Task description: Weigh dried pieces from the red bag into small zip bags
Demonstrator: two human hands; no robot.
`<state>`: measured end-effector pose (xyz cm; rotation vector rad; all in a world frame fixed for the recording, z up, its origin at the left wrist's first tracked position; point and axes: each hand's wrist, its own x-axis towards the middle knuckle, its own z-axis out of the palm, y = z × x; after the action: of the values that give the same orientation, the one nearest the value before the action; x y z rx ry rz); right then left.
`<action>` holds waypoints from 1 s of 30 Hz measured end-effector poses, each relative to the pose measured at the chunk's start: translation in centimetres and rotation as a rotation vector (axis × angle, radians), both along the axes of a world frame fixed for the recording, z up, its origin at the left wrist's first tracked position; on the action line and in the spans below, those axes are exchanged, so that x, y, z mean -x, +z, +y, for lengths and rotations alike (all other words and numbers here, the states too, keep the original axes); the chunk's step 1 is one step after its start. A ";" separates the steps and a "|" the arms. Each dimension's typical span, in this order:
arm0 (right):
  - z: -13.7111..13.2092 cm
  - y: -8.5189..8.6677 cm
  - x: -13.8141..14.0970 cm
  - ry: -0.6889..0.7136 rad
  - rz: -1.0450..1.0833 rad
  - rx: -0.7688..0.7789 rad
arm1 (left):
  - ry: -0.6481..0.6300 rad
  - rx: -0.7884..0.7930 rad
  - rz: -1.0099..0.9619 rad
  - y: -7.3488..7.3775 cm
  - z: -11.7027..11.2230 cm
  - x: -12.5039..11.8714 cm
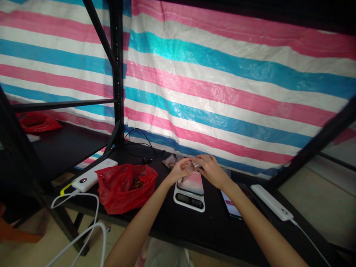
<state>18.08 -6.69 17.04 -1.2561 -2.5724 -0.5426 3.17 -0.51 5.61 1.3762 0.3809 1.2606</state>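
Note:
Above a white kitchen scale [189, 198], my left hand [180, 171] and my right hand [211, 170] pinch a small clear plastic bag [195, 165] between them. Its contents are too small to make out. The scale's metal plate lies right under the bag, and its display panel faces me. Behind my left hand lies another small clear packet [170, 161] with brownish contents. To the left, a red plastic bag [119, 191] stands with its mouth spread, showing small dark brown pieces inside.
A phone with a lit screen [233, 207] lies beneath my right forearm. White power banks with cables sit at the right [272, 202] and left [93, 176] of the black table [191, 230]. A black post [118, 74] rises at the back corner before a striped sheet [222, 85].

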 end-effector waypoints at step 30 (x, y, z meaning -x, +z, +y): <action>0.1 -7.3 18.2 0.376 0.379 0.550 | 0.530 -0.355 1.686 6.3 -6.9 23.0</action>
<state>-0.15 -6.55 9.70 -0.8483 -2.5926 0.4607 -19.80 -7.39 11.91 2.5135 1.7900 0.1905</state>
